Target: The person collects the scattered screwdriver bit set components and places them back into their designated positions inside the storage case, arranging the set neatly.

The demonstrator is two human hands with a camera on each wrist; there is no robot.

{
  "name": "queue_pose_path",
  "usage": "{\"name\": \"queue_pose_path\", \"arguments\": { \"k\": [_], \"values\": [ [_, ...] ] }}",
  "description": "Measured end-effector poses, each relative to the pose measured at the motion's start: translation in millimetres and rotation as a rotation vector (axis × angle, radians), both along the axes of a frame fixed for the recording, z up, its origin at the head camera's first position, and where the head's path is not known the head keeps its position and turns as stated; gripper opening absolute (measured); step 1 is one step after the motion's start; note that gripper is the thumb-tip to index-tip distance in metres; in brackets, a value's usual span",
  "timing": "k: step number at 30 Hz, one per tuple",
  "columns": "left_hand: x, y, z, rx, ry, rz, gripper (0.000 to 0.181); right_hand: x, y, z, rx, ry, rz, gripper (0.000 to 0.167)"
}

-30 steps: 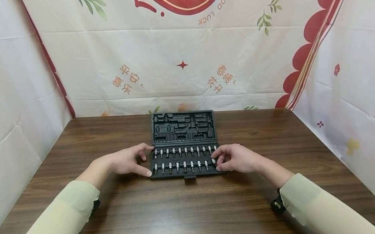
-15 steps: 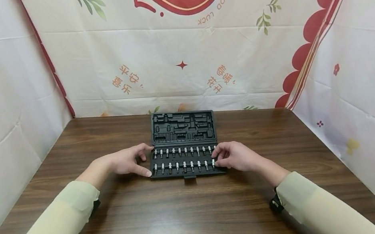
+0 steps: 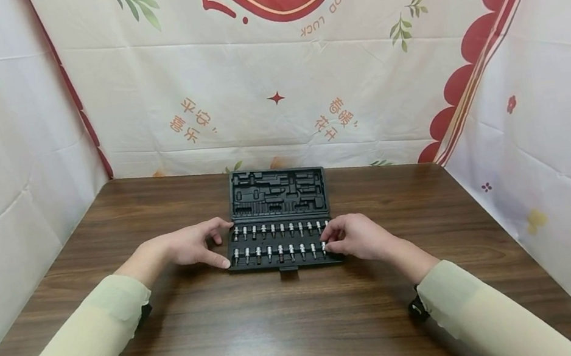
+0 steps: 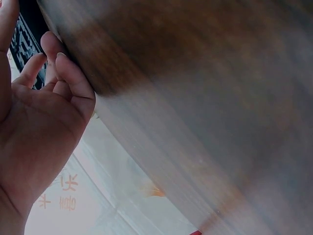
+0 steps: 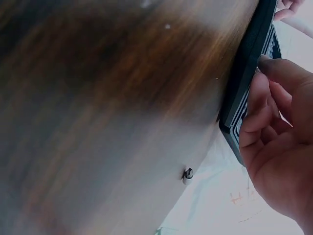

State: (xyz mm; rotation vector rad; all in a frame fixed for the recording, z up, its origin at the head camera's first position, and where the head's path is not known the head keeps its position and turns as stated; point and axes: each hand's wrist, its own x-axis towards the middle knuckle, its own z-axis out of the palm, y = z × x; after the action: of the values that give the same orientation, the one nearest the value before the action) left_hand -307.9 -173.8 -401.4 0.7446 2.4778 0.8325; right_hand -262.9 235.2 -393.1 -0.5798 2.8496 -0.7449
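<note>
An open black plastic case (image 3: 280, 271) lies on the table, its lid (image 3: 278, 191) tipped back. Two rows of silver bit sockets (image 3: 280, 252) fill its lower half. With thumb and index finger spread, my left hand (image 3: 193, 245) touches the case's left side. At the right end of the front row, my right hand (image 3: 358, 238) pinches a bit socket (image 3: 323, 247) with its fingertips; the socket stands in line with the row. The right wrist view shows the fingers of this hand (image 5: 279, 132) over the case edge, hiding most of that socket.
A single small metal socket (image 5: 188, 175) lies on the wooden table (image 3: 264, 335) beyond the right hand, seen only in the right wrist view. Printed cloth walls (image 3: 277, 124) enclose the table at the back and both sides.
My right hand has shifted slightly up and left, and the bit socket in its fingers has gone from tilted to upright in line with the front row. The left hand stays put.
</note>
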Motion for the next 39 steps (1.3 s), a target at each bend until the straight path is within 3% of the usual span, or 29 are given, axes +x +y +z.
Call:
{"name": "queue_pose_path", "arguments": {
  "k": [4,10,23,31,39],
  "values": [
    [-0.5,-0.1,0.0,-0.004,-0.006,0.000,0.096,-0.5,1.4,2.3,0.082,0.096,0.064,0.013],
    [1.1,0.1,2.3,-0.013,-0.010,0.004,0.096,-0.2,6.0,1.9,0.136,0.173,0.160,0.018],
    [0.1,0.8,0.2,-0.018,0.001,0.001,0.095,-1.6,9.3,2.4,0.178,0.155,0.212,0.022],
    [1.6,-1.5,0.6,-0.011,0.008,-0.003,0.094,-1.5,5.8,2.9,0.233,0.190,0.264,0.023],
    [2.0,-0.3,0.9,-0.019,0.011,-0.001,0.094,-0.4,3.1,5.5,0.295,0.168,0.238,0.021]
  ]
}}
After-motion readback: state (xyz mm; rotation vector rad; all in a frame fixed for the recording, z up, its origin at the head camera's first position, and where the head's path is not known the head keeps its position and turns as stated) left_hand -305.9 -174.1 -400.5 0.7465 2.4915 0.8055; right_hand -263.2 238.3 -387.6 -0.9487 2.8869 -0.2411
